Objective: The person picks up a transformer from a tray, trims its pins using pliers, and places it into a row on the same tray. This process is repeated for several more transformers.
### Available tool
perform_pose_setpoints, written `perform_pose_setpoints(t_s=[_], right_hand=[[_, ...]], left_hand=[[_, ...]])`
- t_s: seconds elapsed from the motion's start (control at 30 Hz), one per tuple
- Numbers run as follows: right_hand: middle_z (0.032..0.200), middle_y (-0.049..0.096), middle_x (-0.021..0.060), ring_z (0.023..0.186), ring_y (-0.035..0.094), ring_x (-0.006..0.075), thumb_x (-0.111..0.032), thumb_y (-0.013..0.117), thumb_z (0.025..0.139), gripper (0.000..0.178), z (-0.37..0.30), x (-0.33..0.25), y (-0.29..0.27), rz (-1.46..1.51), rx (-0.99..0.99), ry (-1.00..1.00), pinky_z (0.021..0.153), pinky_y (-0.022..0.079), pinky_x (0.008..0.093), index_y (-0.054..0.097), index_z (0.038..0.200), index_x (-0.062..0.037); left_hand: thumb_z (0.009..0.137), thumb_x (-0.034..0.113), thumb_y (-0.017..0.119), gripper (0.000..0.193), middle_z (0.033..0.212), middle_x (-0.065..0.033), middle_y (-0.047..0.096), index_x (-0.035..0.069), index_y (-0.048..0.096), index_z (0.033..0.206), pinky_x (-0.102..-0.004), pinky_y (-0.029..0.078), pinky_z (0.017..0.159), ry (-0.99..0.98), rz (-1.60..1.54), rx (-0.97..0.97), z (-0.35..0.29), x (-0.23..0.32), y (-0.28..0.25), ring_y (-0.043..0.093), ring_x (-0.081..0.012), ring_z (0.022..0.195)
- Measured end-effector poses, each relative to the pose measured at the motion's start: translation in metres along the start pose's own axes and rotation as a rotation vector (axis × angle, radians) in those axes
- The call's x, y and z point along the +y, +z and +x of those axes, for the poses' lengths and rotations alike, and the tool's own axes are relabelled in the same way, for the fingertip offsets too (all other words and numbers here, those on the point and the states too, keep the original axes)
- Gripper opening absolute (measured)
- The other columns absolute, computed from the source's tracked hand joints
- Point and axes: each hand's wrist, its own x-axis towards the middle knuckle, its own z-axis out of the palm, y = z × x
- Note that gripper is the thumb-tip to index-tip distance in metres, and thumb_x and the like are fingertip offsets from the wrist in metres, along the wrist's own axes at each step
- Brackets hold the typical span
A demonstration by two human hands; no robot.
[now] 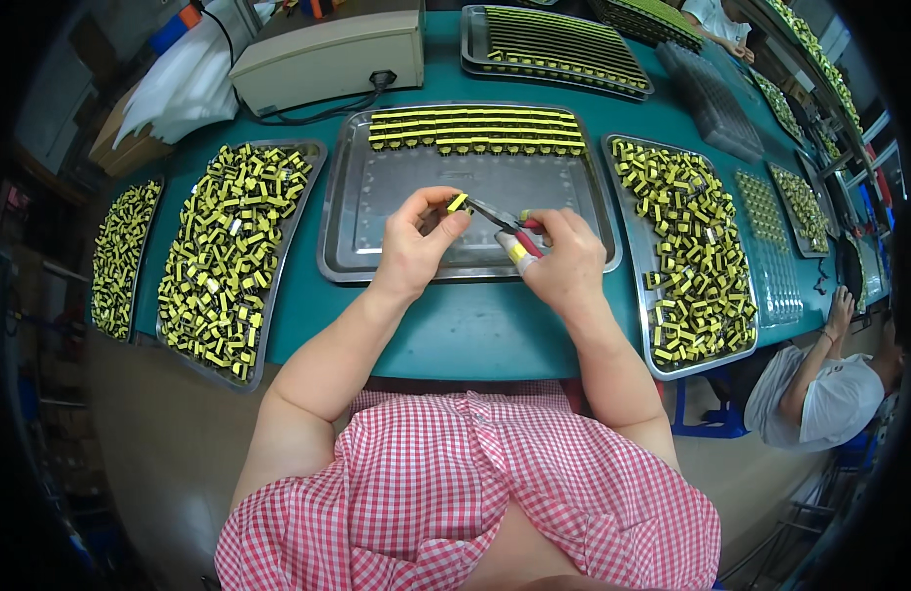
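Observation:
Between thumb and fingers, my left hand (416, 241) pinches a small yellow-topped component (457, 203), like a tiny transformer. My right hand (566, 258) is closed round red-handled pliers (519, 238); whether they are cutters I cannot make out. The dark jaws reach left to the component, close to my left fingertips. Tape or a finger cover wraps one right finger. Both hands are above the near part of a metal tray (376, 258). Along that tray's far side stand tight rows of the same yellow components (475, 131).
Trays heaped with loose components stand at left (229, 256) and right (687, 251). Behind are a grey-beige box-shaped device (327, 59) with a black cable and a tray of neat rows (564, 49). Clear plastic trays (711, 98) lie farther right. A person in white (820, 394) sits at right.

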Motion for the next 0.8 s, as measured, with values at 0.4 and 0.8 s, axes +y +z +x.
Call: perform_pose_setpoints(t_s=[0.4,0.8], right_hand=[[0.073,0.059,0.0087,0.063,0.06,0.0234,-0.02,0.077,0.067,0.028,0.0,-0.006,-0.006,0.089,-0.108,0.115,0.056,0.048,0.0329,0.062,0.083,-0.0027],[0.073,0.06,0.0097,0.063,0.06,0.0249,-0.02,0.075,0.069,0.027,0.0,-0.008,-0.005,0.118,-0.177,0.158,0.058,0.048,0.0334,0.061,0.083,-0.0019]], left_hand=[[0.086,0.014,0.06,0.029,0.083,-0.0053,0.059,-0.001,0.056,0.111,-0.0213,0.042,0.063,-0.142,-0.351,-0.087,0.003,-0.011,-0.005,0.051,-0.0095,0.071],[0.083,0.011,0.062,0.03,0.085,-0.0058,0.06,-0.002,0.056,0.11,-0.0218,0.043,0.063,-0.131,-0.252,-0.088,0.004,-0.008,-0.005,0.054,-0.0102,0.072]])
